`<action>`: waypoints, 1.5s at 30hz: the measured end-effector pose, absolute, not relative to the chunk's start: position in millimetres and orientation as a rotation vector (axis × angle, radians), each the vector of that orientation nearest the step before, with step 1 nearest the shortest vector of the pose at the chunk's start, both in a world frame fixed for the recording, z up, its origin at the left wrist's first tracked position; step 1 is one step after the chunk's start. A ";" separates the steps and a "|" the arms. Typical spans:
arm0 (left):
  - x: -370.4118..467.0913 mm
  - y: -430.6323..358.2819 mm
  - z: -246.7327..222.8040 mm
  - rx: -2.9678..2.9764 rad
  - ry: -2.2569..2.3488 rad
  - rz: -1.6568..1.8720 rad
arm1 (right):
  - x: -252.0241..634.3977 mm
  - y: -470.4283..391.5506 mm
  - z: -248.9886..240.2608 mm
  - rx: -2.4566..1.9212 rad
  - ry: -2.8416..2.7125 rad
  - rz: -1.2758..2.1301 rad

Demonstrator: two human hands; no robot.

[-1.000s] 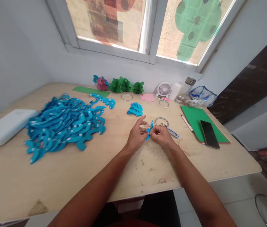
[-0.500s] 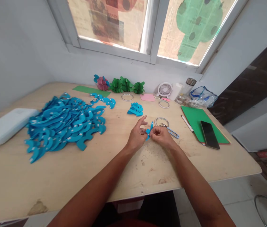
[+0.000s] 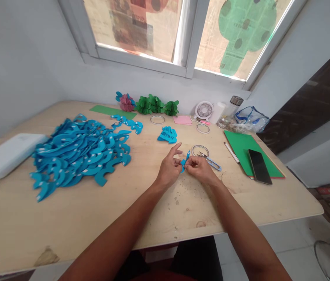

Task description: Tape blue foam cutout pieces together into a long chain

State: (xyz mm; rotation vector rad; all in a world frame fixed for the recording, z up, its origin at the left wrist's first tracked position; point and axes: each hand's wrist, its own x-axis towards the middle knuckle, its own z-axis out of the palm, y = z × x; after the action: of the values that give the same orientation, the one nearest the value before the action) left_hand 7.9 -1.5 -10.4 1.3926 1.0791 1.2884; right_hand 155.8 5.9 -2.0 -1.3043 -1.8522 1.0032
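Between my two hands is a small blue paper cutout (image 3: 183, 161), part of it sticking up above the fingers. My left hand (image 3: 171, 167) pinches its left side, with the index finger raised away from it. My right hand (image 3: 197, 168) pinches the right side with thumb and fingers pressed together. Just beyond the right hand lie thread snips (image 3: 213, 164) with blue handles, partly over a roll of tape (image 3: 196, 150). Farther back sits a small stack of folded blue cutouts (image 3: 167, 135). A large heap of curved blue paper cutouts (image 3: 80, 150) with white patches spreads to the left.
A white box-shaped device (image 3: 9, 156) lies at far left. Green sheets (image 3: 238, 144), a phone (image 3: 260, 166) and a pen (image 3: 231, 152) are right. Along the wall stand green paper ornaments (image 3: 155, 105), a small fan (image 3: 204, 111) and a bottle (image 3: 231, 109).
Both hands keep nearly the same place and grip. The blue cutout between them has shifted only very slightly.
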 end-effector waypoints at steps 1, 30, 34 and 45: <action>8.0 -1.9 -9.8 1.398 1.082 1.289 | 155.6 5.7 -1.6 -1.316 -1.859 0.981; 9.6 -4.9 -5.4 1.439 1.141 1.236 | 151.7 0.2 5.9 -1.456 -1.972 0.706; 9.7 -4.3 -5.4 1.349 1.107 1.301 | 152.3 1.2 3.8 -1.431 -1.958 0.731; 5.1 0.4 -2.4 0.963 1.007 1.349 | 155.6 6.0 -1.0 -1.306 -1.755 0.950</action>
State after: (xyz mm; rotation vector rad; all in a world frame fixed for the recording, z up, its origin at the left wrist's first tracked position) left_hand 5.1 0.4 -2.4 0.9634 1.0070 1.3488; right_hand 155.6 6.0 -1.0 -1.3058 -1.7553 0.9502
